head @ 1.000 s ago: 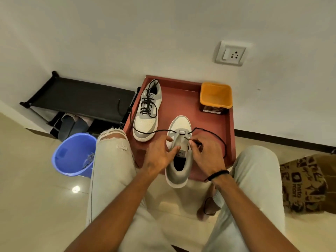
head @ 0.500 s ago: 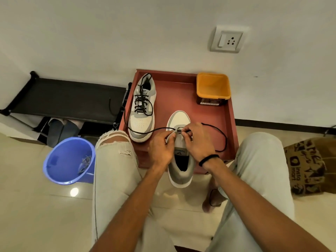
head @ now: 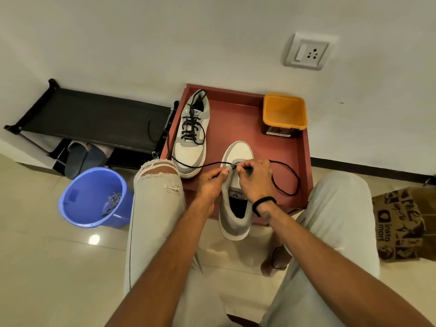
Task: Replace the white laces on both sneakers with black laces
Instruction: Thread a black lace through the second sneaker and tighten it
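Both hands at the near sneaker [head: 236, 208] on the red table [head: 238, 121]: left hand [head: 210, 185] and right hand [head: 256, 182] pinching the black lace [head: 286, 179] at its far eyelets, lace trailing left and right.

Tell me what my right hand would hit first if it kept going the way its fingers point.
The right hand points left at the near sneaker, so it would probably meet the left hand fingertips first, just across the tongue, where the black lace is pinched. Depth is unclear.

Both hands [head: 253, 182] pinch black lace [head: 286, 178] at sneaker [head: 236, 197].
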{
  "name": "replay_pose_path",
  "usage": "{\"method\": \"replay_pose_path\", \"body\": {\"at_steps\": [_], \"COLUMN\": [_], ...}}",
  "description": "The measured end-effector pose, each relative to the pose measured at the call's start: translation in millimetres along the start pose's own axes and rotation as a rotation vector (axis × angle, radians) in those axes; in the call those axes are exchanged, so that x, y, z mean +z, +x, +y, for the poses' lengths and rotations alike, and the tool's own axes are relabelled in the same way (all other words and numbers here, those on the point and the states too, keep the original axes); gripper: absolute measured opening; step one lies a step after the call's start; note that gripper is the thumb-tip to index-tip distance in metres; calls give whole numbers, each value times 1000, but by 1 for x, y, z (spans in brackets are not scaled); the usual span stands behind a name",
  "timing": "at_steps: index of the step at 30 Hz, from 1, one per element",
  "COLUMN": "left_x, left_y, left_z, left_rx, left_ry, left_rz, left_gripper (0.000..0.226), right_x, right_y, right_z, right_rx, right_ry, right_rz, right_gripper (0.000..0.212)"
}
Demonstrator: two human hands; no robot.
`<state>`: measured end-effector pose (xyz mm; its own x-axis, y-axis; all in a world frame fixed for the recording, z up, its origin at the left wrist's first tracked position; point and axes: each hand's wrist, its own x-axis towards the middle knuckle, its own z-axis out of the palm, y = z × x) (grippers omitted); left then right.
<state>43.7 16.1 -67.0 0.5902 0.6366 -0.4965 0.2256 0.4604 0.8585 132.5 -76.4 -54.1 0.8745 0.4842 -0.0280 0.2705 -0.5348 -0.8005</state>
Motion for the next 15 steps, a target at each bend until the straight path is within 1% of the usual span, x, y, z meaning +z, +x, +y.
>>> {"method": "replay_pose_path", "body": {"at_steps": [5,10,12,13,15], "left_x": [1,5,3,1,-2], "left_y": [1,-2,-4,-3,-4], "left_z": [-1,0,-1,-3,-4], "left_rx": [-5,26,112,205,417], "left_ry": [-17,-18,62,171,461], "left_rz": [31,63,74,76,81], "left_gripper": [21,22,22,21,21], "right_x": [3,4,3,2,0], "right_y": [-1,-3,-4,-5,-5], "right_z": [1,-2,-1,-1,-1], "right_rx": [15,-13,-19,-25,-34], "right_ry": [-51,-108,-119,-133,-153], "right_rz": [13,26,26,26,25], "right_gripper": [2,4,5,5,7]}}
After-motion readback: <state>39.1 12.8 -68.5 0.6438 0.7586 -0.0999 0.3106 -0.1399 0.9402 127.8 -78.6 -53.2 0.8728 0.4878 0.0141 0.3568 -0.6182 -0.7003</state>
